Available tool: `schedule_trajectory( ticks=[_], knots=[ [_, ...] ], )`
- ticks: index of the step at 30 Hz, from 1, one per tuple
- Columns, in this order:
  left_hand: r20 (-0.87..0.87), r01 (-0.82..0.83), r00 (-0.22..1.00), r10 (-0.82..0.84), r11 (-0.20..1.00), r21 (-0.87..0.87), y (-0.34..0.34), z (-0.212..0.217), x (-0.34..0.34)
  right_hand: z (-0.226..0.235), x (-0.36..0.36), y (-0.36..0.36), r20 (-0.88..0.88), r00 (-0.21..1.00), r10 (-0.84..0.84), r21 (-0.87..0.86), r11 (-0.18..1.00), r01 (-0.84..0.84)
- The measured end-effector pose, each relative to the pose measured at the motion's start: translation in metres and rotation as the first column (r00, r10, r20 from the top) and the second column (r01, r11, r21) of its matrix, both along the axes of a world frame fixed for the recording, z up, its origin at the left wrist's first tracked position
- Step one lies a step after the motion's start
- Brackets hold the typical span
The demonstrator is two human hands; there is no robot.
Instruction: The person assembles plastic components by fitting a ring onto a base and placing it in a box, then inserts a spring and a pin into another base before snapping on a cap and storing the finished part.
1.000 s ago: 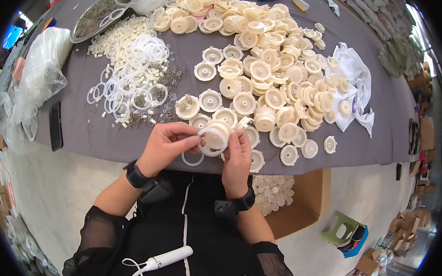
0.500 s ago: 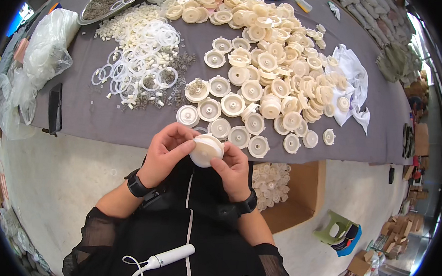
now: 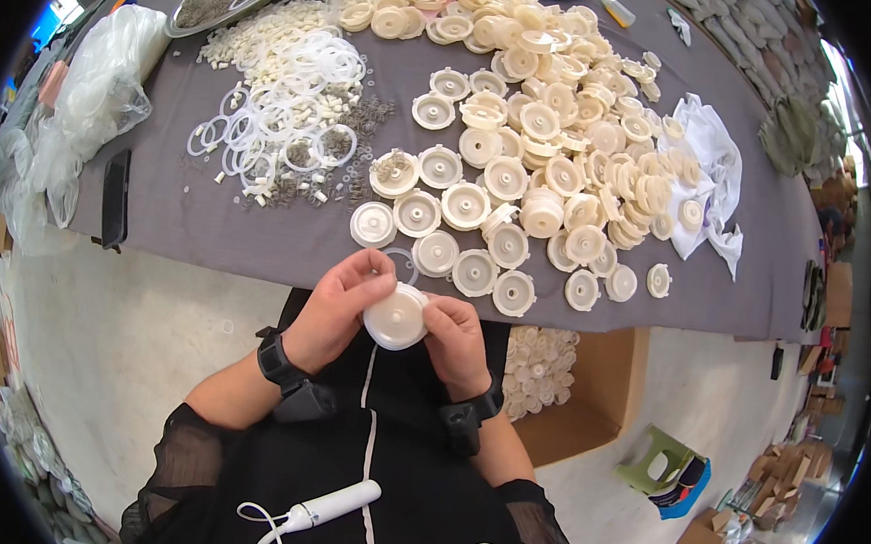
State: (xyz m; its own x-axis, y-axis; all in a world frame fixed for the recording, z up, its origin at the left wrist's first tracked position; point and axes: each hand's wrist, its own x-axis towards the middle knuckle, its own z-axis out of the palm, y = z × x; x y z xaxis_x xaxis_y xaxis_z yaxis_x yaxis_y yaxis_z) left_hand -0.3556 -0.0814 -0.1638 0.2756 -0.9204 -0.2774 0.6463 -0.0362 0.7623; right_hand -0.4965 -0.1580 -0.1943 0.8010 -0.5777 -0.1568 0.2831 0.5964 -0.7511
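Note:
A round cream plastic cap (image 3: 396, 319) is held between my two hands just off the near table edge, its broad face turned up toward me. My left hand (image 3: 346, 302) pinches its upper left rim between thumb and fingers. On the right rim, my right hand (image 3: 458, 342) grips it with the thumb on top and the fingers mostly out of sight beneath. Just beyond the cap lies a translucent white ring (image 3: 401, 263), partly covered by my left fingers. Several similar caps (image 3: 435, 253) rest close by on the cloth.
Cream caps (image 3: 558, 185) are heaped across the grey-covered table (image 3: 289, 250). Left of them lie white rings (image 3: 297, 97), small springs (image 3: 365, 121) and a metal tray (image 3: 177, 30). A phone-like black object (image 3: 115, 199) lies near the left edge. Below stands a cardboard box (image 3: 617, 410) holding caps.
The cap has tilted so its broad face shows more fully, and it sits slightly lower. Both hands keep hold of it. The whole view has shifted slightly.

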Motion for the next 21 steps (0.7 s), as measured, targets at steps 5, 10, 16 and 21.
schedule_trajectory(
  ticks=[5, 10, 16, 21],
  knots=[
    [-0.198, -0.03, 0.98, 0.034, 0.999, 0.025, -0.011, 0.002, -0.006, -0.001, -0.004, -0.002, 0.04, 0.999, -0.017, 0.077, 0.997, 0.014],
    [-0.207, 0.022, 0.977, -0.047, 0.992, -0.12, -0.012, 0.004, -0.012, 0.0, -0.006, -0.009, 0.074, 0.985, -0.154, 0.107, 0.984, 0.145],
    [-0.066, 0.029, 0.997, -0.046, 0.97, -0.24, -0.016, 0.006, -0.008, 0.003, -0.003, -0.007, 0.056, 0.987, -0.15, 0.265, 0.955, 0.13],
    [0.046, 0.013, 0.999, -0.002, 0.97, -0.245, -0.027, 0.01, -0.005, -0.004, -0.002, -0.014, 0.173, 0.978, -0.12, 0.245, 0.967, 0.076]
  ],
)
